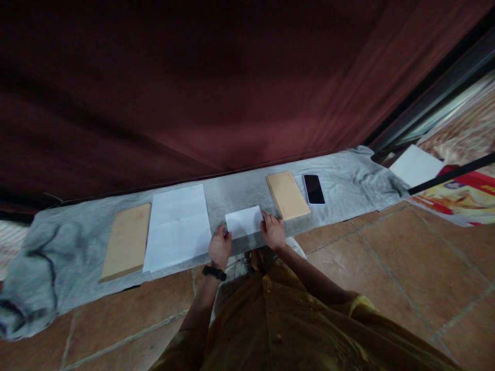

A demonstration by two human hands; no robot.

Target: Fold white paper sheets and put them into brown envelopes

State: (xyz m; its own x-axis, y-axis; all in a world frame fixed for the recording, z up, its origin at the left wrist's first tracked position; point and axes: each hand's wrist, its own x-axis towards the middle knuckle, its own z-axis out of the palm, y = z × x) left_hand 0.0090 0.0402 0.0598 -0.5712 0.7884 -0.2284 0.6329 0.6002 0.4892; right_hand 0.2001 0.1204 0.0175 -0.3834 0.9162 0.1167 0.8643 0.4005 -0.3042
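Note:
A small white sheet of paper (244, 222), seemingly folded, lies on the grey cloth right in front of me. My left hand (220, 248), with a black band on the wrist, has its fingers curled at the paper's left edge. At the opposite edge, my right hand (274, 231) grips the paper with bent fingers. Larger white sheets (178, 226) lie flat just left of my left hand. Beyond them is a stack of brown envelopes (127, 239). Another set of brown envelopes (288, 195) rests close to the right hand's fingertips.
A phone (314, 189) with a dark screen lies right of the envelopes. The grey cloth (344, 175) covers a long narrow surface, wrinkled at both ends. Behind it hangs a dark red curtain (232, 103). A colourful printed package (460, 196) and a white sheet (416, 165) are at far right.

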